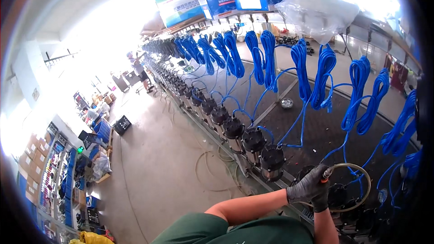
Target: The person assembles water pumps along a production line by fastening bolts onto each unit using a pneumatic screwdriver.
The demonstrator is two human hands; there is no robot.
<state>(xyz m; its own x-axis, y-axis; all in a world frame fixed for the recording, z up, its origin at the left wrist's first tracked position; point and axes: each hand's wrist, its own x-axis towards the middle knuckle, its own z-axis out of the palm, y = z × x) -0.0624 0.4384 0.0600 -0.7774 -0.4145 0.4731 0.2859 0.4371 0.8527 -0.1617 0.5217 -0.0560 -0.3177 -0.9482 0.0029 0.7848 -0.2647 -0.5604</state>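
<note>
Both hands wear dark grey gloves and meet low on the right, over the row of pumps. My left hand [305, 187] is closed round the end of a clear air hose [370, 181], next to a metal fitting [328, 172] and an orange-red part [324, 180]. From there the hose loops out to the right and back under the hands. My right hand [320, 201] is closed just below the left one; what its fingers grip is hidden. Beside the hands stands a steel pump with a black top [272, 159], with a blue cable running from it.
Bundled blue cables [324, 74] hang from an overhead rail along the dark bench [312, 144]. More pumps line its edge into the distance. Boxes [181, 2] and a plastic bag [316, 13] lie above. Loose hoses [205, 171] trail on the floor; a person [138, 68] stands far off.
</note>
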